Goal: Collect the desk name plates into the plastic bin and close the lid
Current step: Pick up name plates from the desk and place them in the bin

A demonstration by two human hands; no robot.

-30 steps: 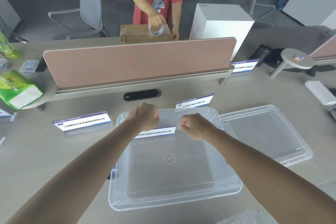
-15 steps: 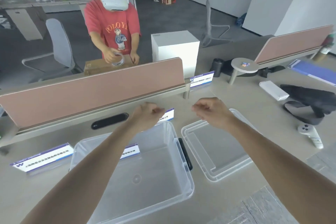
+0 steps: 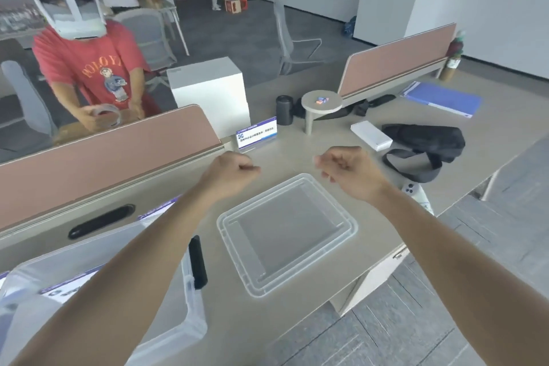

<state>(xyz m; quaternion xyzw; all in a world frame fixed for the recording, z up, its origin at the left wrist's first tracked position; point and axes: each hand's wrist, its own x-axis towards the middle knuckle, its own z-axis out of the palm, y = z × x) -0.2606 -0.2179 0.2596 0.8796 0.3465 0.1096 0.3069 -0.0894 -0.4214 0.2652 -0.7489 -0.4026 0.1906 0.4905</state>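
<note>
A clear plastic bin (image 3: 191,310) with a black latch handle (image 3: 198,261) sits at the lower left, mostly under my left forearm. One name plate (image 3: 69,285) lies inside it. Its clear lid (image 3: 352,227) lies flat on the desk to the right of the bin. A second name plate (image 3: 157,208) peeks out behind my left forearm. A third name plate (image 3: 257,135) stands at the end of the pink divider. My left hand (image 3: 230,172) and my right hand (image 3: 349,171) hover beyond the lid's far edge, fingers curled, holding nothing.
The pink divider (image 3: 104,157) runs along the back left; a person in a red shirt (image 3: 92,68) stands behind it holding tape. A black cylinder (image 3: 284,109), a round stand (image 3: 320,104), a white box (image 3: 371,135), a black bag (image 3: 424,142) and a controller (image 3: 414,192) lie right.
Both hands let go of the name plate, which now lies in the bin. They rose and moved right past the lid, and the view swung right.
</note>
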